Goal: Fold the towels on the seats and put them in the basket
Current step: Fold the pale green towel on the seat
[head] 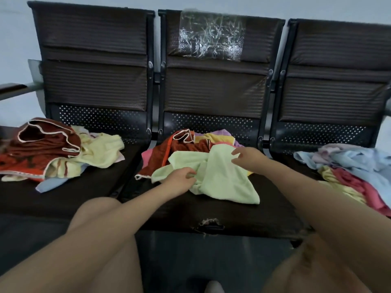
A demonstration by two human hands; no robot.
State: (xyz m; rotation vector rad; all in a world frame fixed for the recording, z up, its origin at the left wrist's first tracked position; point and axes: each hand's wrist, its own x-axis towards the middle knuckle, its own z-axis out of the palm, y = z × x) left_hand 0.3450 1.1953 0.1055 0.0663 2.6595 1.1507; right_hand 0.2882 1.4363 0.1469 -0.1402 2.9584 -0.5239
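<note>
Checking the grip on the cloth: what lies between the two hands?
In the head view, only the pale green towel spans from the left hand, which pinches it, to the right hand above its far edge.

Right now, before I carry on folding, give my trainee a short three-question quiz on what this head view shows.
1. True or false: the left hand grips the light green towel.
2. Which seat holds the towel being handled? A) left seat B) middle seat C) right seat
3. Fill in: the patch of crinkled clear plastic sits on the ____ seat's backrest.

Key: 1 true. 2 B. 3 middle. Note: the right hand hovers over the same towel with fingers spread, and no basket is in view.
</note>
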